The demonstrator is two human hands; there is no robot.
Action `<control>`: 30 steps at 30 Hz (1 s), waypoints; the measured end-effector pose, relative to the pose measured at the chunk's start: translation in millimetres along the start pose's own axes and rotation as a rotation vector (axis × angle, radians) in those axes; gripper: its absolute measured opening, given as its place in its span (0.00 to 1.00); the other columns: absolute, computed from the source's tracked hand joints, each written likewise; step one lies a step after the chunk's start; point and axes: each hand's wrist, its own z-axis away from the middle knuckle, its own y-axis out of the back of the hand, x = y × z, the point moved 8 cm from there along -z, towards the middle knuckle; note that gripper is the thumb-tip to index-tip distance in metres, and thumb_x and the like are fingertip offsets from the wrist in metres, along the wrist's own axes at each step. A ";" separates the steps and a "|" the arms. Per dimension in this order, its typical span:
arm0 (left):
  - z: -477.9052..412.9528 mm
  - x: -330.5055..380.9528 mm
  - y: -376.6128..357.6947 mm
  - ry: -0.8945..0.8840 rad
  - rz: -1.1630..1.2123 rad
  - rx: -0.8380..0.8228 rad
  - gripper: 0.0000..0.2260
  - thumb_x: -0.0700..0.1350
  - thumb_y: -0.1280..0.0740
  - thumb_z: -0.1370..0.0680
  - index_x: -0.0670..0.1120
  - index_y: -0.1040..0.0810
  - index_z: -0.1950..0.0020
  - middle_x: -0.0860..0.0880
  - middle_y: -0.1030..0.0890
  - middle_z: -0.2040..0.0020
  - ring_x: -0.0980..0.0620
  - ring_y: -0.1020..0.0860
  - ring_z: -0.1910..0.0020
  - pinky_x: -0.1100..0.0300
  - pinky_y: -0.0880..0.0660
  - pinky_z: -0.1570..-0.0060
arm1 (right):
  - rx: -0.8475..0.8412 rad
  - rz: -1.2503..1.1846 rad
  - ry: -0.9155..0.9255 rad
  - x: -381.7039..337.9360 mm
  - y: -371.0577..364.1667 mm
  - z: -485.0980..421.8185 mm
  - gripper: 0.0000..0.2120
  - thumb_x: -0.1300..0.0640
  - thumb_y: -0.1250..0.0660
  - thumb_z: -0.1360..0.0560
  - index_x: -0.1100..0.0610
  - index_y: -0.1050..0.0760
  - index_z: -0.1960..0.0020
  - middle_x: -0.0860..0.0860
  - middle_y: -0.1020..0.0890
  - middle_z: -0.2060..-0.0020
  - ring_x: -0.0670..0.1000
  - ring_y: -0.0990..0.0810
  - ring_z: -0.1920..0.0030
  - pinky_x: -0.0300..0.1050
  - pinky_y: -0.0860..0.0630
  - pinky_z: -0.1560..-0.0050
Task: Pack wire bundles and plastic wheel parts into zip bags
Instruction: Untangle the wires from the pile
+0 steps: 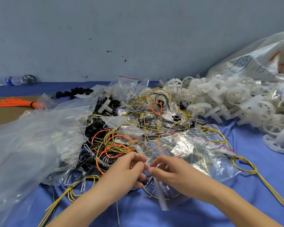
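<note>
A small clear zip bag (156, 182) is held near the front of the blue-covered bench (252, 185), its sealing strip running up and down between both sets of fingers (138, 163), with thin black wire showing inside. Behind it lies a tangled heap of wire bundles (121, 141): yellow, black, orange and white loops, mixed with empty and filled zip bags (128, 86). White plastic wheel parts (233, 102), spoked rings with short axles, are piled at the right. A tied orange wire bundle (16, 102) lies far left.
</note>
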 end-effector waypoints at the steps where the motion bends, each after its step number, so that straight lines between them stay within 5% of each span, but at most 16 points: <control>1: 0.1 1.2 0.4 -0.005 -0.006 -0.001 0.08 0.38 0.39 0.20 0.47 0.22 0.48 0.48 0.17 0.53 0.54 0.19 0.61 0.58 0.20 0.62 | -0.009 -0.006 0.005 0.5 0.0 -0.7 0.12 0.37 0.35 0.25 0.44 0.24 0.50 0.49 0.19 0.63 0.43 0.27 0.66 0.45 0.29 0.63; 9: 2.6 6.3 2.2 -0.071 -0.144 -0.044 0.10 0.40 0.40 0.19 0.49 0.20 0.51 0.49 0.16 0.52 0.54 0.18 0.59 0.58 0.19 0.60 | -0.037 -0.112 -0.024 4.3 0.6 -2.1 0.09 0.43 0.29 0.26 0.47 0.21 0.53 0.46 0.20 0.66 0.44 0.24 0.65 0.51 0.25 0.57; 19: 10.8 20.3 3.3 -0.303 -0.542 -0.023 0.14 0.43 0.41 0.21 0.61 0.22 0.49 0.56 0.17 0.54 0.53 0.20 0.58 0.51 0.22 0.54 | -0.044 -0.072 -0.084 5.1 2.2 -1.4 0.09 0.46 0.29 0.25 0.49 0.22 0.59 0.42 0.21 0.70 0.40 0.25 0.69 0.36 0.27 0.68; 22: 14.3 25.6 0.2 -0.415 -0.734 0.002 0.13 0.44 0.42 0.20 0.60 0.23 0.45 0.62 0.22 0.52 0.61 0.24 0.51 0.57 0.27 0.46 | -0.038 -0.060 -0.084 3.9 4.1 -1.0 0.09 0.45 0.30 0.25 0.50 0.22 0.59 0.44 0.21 0.69 0.39 0.25 0.69 0.34 0.28 0.68; 26: 17.0 27.1 -0.7 -0.489 -0.872 0.077 0.12 0.49 0.44 0.19 0.59 0.24 0.42 0.61 0.33 0.58 0.60 0.32 0.54 0.59 0.30 0.51 | -0.004 -0.024 -0.039 -3.3 8.3 -1.2 0.12 0.42 0.32 0.24 0.49 0.23 0.60 0.46 0.19 0.70 0.40 0.25 0.69 0.35 0.31 0.67; 30: 25.2 40.5 -11.8 -0.660 -0.868 0.110 0.09 0.48 0.43 0.19 0.54 0.24 0.44 0.57 0.33 0.54 0.57 0.33 0.50 0.61 0.31 0.49 | 0.133 -0.016 0.054 -19.5 13.9 2.8 0.11 0.42 0.35 0.26 0.49 0.25 0.60 0.43 0.22 0.73 0.41 0.28 0.72 0.36 0.35 0.71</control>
